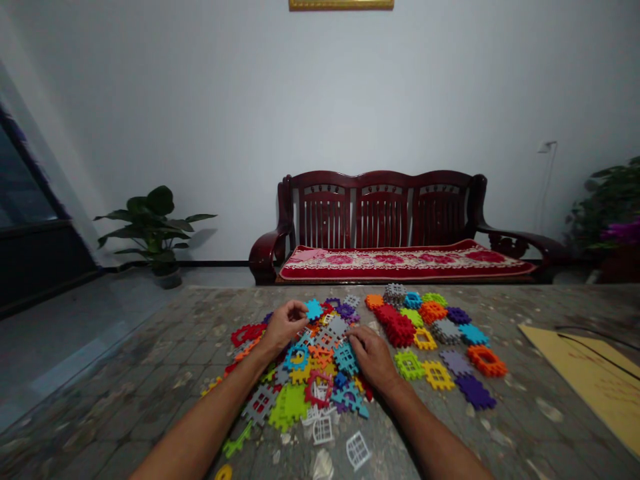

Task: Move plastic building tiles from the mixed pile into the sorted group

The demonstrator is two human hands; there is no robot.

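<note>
My left hand (286, 328) is over the far side of a loose pile of plastic interlocking blocks, its fingertips pinched at the edge of a light blue interlocking block (314, 309). On the right side of the pile rests my right hand (371, 355), fingers curled in at the edge of a grey interlocking block (336, 328); what they hold, if anything, is hidden. Just left of that hand lies a blue window-frame block (345, 359). Green blocks (290, 405), a red frame block (319, 388) and a white window piece (323, 427) lie nearer to me.
Right of the pile, blocks are grouped by colour and shape, with red blocks (399, 327), an orange frame block (487, 361) and a purple block (475, 391). A yellow board (585, 373) with a black cable lies at the right. Beyond the table stands a wooden bench (383, 200).
</note>
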